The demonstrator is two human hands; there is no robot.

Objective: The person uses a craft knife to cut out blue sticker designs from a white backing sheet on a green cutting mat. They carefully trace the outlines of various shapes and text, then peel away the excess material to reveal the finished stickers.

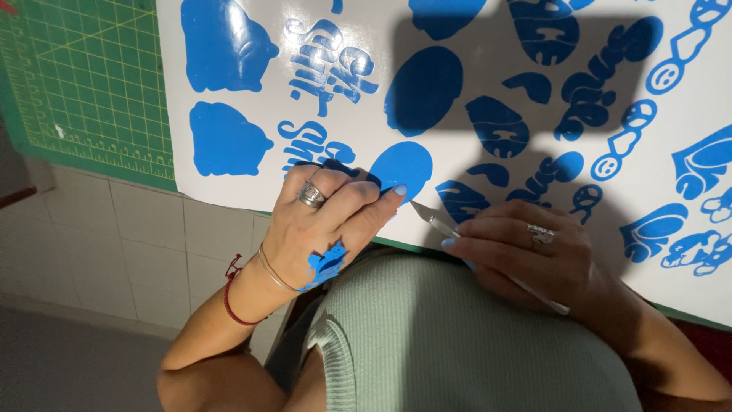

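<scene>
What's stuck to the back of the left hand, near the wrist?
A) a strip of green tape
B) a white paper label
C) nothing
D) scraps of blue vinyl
D: a clump of blue vinyl scraps clings to the back of the left hand, just above the thin bracelet, while its fingers press on the white sheet and the right hand holds a craft knife.

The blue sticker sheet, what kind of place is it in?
Probably a craft or sticker-making workspace: a white sheet of blue vinyl shapes lies on a green cutting mat, and the right hand holds a craft knife.
</scene>
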